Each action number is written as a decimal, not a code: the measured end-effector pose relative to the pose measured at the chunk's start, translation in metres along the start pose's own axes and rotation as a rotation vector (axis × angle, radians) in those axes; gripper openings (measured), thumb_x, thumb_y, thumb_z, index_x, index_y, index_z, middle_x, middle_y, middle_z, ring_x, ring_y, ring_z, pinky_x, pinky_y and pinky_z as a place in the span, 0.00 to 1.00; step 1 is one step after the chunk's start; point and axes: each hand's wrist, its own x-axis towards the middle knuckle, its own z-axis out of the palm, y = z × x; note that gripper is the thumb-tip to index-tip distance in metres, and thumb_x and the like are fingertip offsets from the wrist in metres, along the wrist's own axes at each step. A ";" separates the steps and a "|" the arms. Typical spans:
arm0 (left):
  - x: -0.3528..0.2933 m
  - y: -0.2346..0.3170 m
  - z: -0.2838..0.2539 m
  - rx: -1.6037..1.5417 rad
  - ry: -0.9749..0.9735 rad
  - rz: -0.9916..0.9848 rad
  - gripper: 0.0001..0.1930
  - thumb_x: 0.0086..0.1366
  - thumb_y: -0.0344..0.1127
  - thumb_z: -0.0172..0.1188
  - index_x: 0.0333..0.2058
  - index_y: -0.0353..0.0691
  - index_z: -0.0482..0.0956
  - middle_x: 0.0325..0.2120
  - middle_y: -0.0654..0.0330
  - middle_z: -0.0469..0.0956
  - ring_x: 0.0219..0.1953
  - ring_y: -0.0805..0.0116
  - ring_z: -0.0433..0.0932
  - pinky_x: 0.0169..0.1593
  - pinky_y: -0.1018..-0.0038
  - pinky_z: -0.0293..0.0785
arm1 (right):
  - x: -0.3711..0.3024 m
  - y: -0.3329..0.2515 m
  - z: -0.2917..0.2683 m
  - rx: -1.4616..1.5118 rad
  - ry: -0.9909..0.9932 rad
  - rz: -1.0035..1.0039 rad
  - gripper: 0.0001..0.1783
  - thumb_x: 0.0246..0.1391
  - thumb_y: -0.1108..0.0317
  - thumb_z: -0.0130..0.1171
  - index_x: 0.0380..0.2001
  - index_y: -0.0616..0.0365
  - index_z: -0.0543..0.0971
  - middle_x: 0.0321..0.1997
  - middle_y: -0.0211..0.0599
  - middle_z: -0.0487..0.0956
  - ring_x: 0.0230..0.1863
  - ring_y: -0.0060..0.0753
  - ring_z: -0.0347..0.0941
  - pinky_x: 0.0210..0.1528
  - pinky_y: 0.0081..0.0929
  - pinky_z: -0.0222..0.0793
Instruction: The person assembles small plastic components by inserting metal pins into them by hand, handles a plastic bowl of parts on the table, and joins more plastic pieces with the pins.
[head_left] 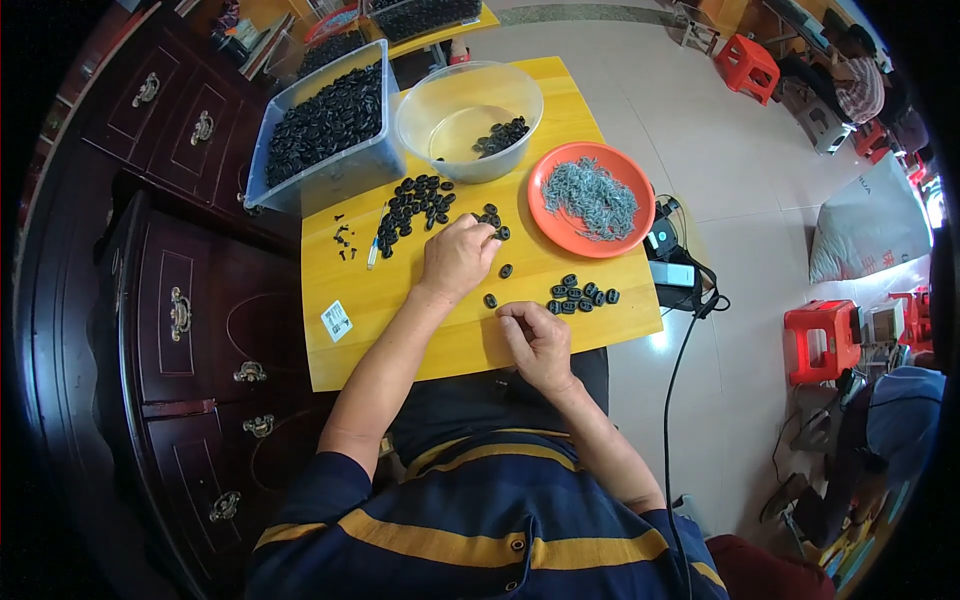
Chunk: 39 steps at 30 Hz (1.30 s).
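Sorting small parts by hand looks like the step underway. Nearest, the right hand (pixel 538 346) is over the yellow wood-grain tabletop (pixel 462 346), fingers loosely curled beside a small black oval plastic piece (pixel 490 300); I cannot tell whether it holds anything. A tight cluster of matching black pieces (pixel 575 293) lies to its right. Farther, the left hand's (pixel 458 258) fingertips draw nearly together at the edge of a scattered black pile (pixel 408 203); any grip is hidden. The next move probably calls for a light fingertip pinch on one piece.
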 end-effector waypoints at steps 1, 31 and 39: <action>0.001 0.001 0.000 0.004 -0.014 -0.018 0.09 0.61 0.38 0.63 0.38 0.43 0.84 0.35 0.56 0.80 0.36 0.53 0.81 0.40 0.61 0.78 | 0.000 0.000 0.000 0.002 -0.003 0.013 0.03 0.55 0.76 0.61 0.34 0.61 0.80 0.31 0.45 0.81 0.32 0.44 0.80 0.35 0.31 0.74; -0.033 0.059 -0.035 -0.680 -0.332 0.089 0.04 0.57 0.25 0.65 0.31 0.35 0.80 0.22 0.63 0.76 0.22 0.78 0.75 0.27 0.79 0.71 | 0.010 0.007 -0.041 1.054 -0.110 0.609 0.11 0.69 0.59 0.53 0.42 0.55 0.75 0.35 0.27 0.78 0.33 0.16 0.74 0.35 0.15 0.70; -0.018 0.063 -0.037 -0.618 -0.392 0.232 0.06 0.55 0.23 0.66 0.33 0.38 0.83 0.22 0.65 0.75 0.20 0.78 0.71 0.25 0.79 0.67 | 0.010 0.002 -0.054 1.064 -0.080 0.603 0.08 0.64 0.67 0.59 0.43 0.57 0.75 0.35 0.26 0.78 0.33 0.16 0.74 0.37 0.16 0.72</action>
